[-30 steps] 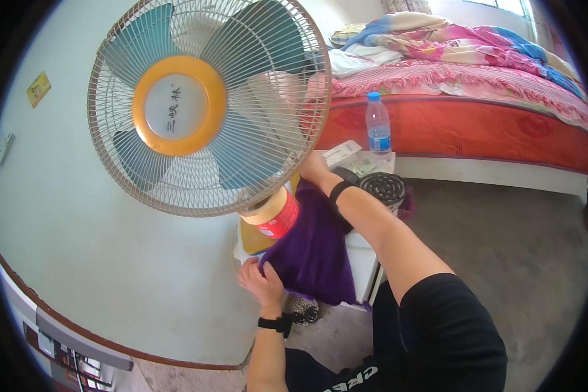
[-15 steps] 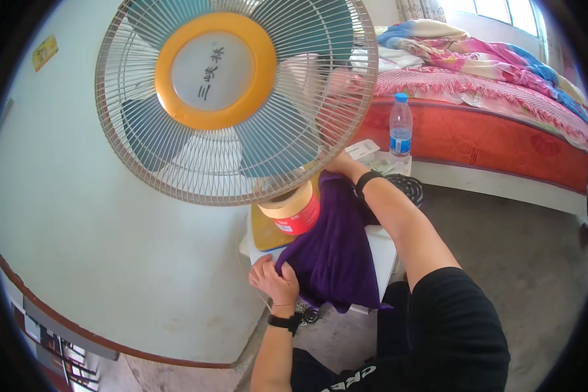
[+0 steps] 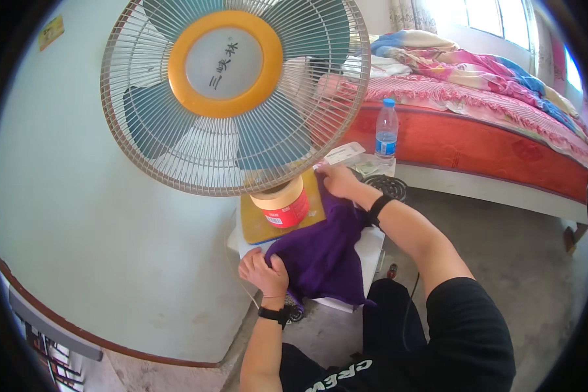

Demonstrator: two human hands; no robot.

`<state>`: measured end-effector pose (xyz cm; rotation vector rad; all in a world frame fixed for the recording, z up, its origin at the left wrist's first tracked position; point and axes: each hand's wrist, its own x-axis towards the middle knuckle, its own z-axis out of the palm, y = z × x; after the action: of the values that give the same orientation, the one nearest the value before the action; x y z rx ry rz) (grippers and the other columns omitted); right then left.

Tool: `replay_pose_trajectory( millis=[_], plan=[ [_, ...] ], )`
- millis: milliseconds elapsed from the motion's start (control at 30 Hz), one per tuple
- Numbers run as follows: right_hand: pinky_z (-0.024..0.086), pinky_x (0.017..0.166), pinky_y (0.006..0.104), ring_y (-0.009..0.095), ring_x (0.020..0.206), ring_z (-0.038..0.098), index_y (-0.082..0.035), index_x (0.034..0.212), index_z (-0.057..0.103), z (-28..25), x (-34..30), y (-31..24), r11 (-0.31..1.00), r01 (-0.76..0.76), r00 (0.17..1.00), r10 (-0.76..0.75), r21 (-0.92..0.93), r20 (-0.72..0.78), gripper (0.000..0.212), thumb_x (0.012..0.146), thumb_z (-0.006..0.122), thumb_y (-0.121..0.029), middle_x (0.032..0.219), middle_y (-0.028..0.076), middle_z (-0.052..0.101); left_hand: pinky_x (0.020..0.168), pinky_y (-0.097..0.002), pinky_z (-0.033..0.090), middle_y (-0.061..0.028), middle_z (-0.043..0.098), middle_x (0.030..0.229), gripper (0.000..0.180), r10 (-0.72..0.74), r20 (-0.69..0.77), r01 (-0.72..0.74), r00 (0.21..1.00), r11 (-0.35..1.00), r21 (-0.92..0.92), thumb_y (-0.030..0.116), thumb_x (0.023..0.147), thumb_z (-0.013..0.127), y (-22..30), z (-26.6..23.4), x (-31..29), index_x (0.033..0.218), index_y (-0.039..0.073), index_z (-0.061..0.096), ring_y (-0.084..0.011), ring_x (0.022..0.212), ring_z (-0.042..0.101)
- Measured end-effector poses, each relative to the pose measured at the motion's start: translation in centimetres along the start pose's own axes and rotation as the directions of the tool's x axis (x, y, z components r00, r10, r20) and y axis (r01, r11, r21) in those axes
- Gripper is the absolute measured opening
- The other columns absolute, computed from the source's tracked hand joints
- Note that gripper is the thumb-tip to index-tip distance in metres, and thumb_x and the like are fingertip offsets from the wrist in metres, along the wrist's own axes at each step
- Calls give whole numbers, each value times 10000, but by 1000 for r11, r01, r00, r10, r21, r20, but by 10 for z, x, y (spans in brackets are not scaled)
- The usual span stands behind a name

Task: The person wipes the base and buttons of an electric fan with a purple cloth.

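Note:
A purple cloth (image 3: 323, 258) drapes over the front of a small white stand (image 3: 370, 251). My left hand (image 3: 265, 271) is closed on its left edge. My right hand (image 3: 338, 179) grips the cloth's far upper corner, just below the rim of a large standing fan (image 3: 235, 147) with blue-green blades, a wire guard and an orange ring. Beneath the fan, a round tub (image 3: 285, 209) with a red side and cream rim rests on a yellow board-like surface (image 3: 255, 225). The fan guard hides part of the tub's top.
A water bottle with a blue cap (image 3: 386, 130) stands at the stand's far right, near a white flat item (image 3: 345, 153) and a black coil (image 3: 385, 186). Behind is a bed (image 3: 477, 140) with rumpled bedding. A pale wall (image 3: 111, 261) rises at left.
My right hand has drawn out from behind the fan's rim, with the cloth's upper part lowered and more of the yellow surface showing. My left hand keeps its hold. The whole view has shifted slightly.

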<state>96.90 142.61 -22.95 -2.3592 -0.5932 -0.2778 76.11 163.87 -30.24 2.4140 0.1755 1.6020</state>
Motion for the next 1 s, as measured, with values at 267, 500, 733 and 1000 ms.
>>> replay_pose_trajectory(
  millis=[267, 500, 733, 1000],
  plan=[
    [476, 872, 494, 448, 942, 598, -87, 1141, 633, 4, -80, -11, 991, 132, 977, -126, 28, -173, 344, 824, 502, -114, 988, 303, 608, 894, -463, 351, -113, 597, 1025, 214, -44, -17, 44, 999, 999, -4, 238, 755, 564, 1, 4, -2, 841, 43, 575, -351, 983, 507],
    [492, 707, 471, 389, 777, 598, -80, 932, 662, 8, -170, -59, 932, 311, 947, -320, 186, 17, 242, 746, 530, -3, 819, 160, 658, 918, -465, 346, -100, 587, 1056, 192, -46, 28, 44, 999, 998, 50, 212, 803, 539, 1, 0, 0, 896, 47, 572, -335, 1015, 502],
    [506, 800, 355, 305, 910, 647, -27, 1123, 595, -33, -201, -113, 721, 322, 940, -318, 613, -120, 366, 799, 445, 52, 1012, 183, 644, 958, -459, 322, -105, 577, 1111, 227, -6, 116, 19, 993, 994, -107, 236, 899, 512, -13, -11, -1, 966, 31, 583, -340, 1081, 473],
    [498, 836, 291, 141, 956, 594, -32, 1149, 582, -191, -239, -30, 688, 278, 924, 0, 670, -383, 357, 814, 510, 66, 1043, 61, 617, 703, -258, 451, -30, 590, 842, 154, -360, 466, 589, 808, 500, -635, 140, 984, 512, 45, -95, 26, 942, 4, 571, -109, 775, 533]
  ],
)
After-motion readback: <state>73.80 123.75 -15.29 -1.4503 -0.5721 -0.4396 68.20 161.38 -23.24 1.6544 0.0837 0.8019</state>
